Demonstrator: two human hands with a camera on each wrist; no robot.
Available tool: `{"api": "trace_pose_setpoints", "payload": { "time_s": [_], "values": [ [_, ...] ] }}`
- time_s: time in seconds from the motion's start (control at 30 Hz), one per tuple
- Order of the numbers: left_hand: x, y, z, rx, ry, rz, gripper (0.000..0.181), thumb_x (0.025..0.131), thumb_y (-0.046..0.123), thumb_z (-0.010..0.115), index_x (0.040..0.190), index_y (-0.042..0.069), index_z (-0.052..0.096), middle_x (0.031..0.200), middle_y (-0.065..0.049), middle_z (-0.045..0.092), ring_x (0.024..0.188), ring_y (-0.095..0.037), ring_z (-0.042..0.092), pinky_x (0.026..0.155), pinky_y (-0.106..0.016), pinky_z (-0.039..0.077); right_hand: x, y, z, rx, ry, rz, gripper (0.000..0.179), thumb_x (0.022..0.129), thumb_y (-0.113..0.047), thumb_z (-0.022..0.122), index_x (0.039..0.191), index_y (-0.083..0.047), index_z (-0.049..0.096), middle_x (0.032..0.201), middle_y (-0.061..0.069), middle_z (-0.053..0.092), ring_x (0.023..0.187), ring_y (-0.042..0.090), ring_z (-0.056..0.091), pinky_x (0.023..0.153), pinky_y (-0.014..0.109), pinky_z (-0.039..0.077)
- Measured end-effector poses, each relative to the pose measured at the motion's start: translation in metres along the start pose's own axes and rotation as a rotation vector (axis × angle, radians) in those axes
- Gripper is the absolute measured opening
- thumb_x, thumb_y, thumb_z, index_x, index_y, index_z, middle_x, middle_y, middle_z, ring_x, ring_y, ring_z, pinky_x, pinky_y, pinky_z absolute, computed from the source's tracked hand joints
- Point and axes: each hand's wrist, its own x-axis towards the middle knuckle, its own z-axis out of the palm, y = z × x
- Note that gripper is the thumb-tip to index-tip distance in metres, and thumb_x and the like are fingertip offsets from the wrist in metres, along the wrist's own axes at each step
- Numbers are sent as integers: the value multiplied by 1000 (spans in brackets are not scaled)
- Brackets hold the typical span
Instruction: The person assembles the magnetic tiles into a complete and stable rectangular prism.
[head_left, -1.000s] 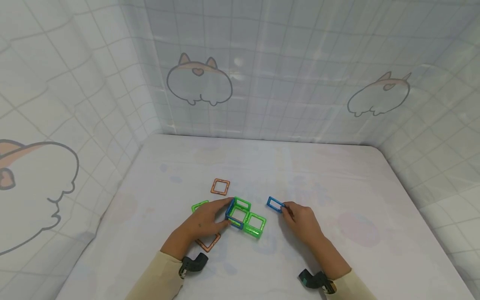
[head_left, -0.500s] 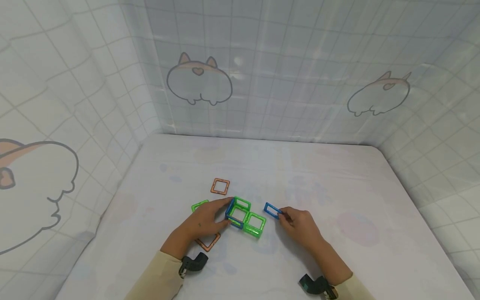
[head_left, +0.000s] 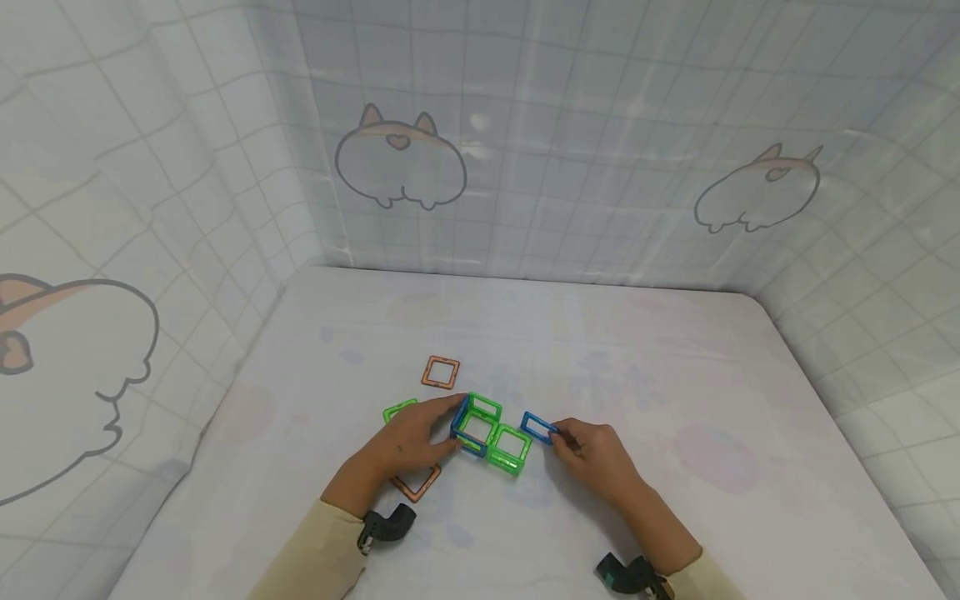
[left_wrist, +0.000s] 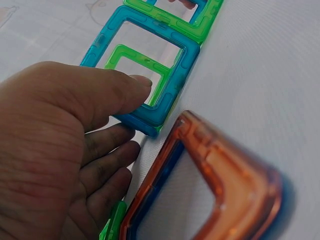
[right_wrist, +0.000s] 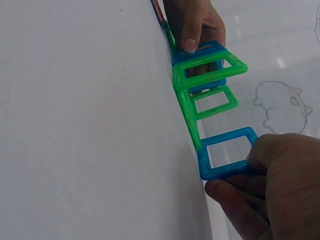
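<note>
On the table stands a small structure of green and blue magnetic tiles point(head_left: 509, 458), with upright and flat square frames. My left hand point(head_left: 408, 437) grips its blue left end, thumb on the near side and index finger at the far corner. In the left wrist view the thumb lies over a blue tile point(left_wrist: 167, 112). My right hand point(head_left: 600, 454) pinches a separate blue magnetic tile point(head_left: 525, 425) by one edge, held upright just right of the structure. In the right wrist view this blue tile point(right_wrist: 227, 172) appears at the green tile's end; contact cannot be told.
An orange square tile point(head_left: 440, 387) lies beyond the structure. Another orange tile point(head_left: 423, 492) lies below my left hand, and a green tile point(head_left: 397, 408) is partly hidden behind it. Patterned curtains point(head_left: 555, 167) surround the white table point(head_left: 637, 350).
My right hand has moved the blue tile leftward and slightly nearer me, close to the green tiles. My left hand and the structure have stayed in place.
</note>
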Motion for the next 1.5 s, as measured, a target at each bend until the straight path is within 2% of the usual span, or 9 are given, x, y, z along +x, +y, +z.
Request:
{"api": "trace_pose_setpoints", "payload": {
  "time_s": [0.47,0.7,1.13,1.27,1.5],
  "values": [
    [1,-2,2,0,17,23,67,90,30,73,150,16,46,148,-1,52,137,-24,48,111,-45,43,2,-2,6,-44,0,-35,12,86,-7,76,99,-6,75,81,-6,72,67,-5,56,59,16,53],
    [0,-1,3,9,18,8,67,90,30,73,150,17,46,148,0,53,137,-23,48,111,-44,43,5,-5,7,-35,-40,1,14,89,-10,74,103,-8,75,85,-6,73,67,-4,54,60,16,52],
    [0,0,3,3,18,6,67,90,30,74,150,17,46,147,0,53,137,-24,48,111,-44,43,11,-5,12,-32,-42,-90,16,91,-10,72,107,-8,75,94,-2,75,74,-4,61,63,17,54],
    [1,-1,3,1,20,13,68,89,30,74,150,17,46,148,0,53,137,-23,48,111,-44,43,12,-5,14,-36,-31,-100,16,90,-9,73,106,-8,75,91,-3,75,71,-4,58,61,17,53],
    [1,-1,2,10,20,19,68,90,29,74,150,16,46,148,0,52,138,-23,47,111,-44,43,14,-5,17,-46,-24,-100,16,90,-9,73,106,-8,75,92,-3,75,75,-2,63,65,20,56]
  ]
}}
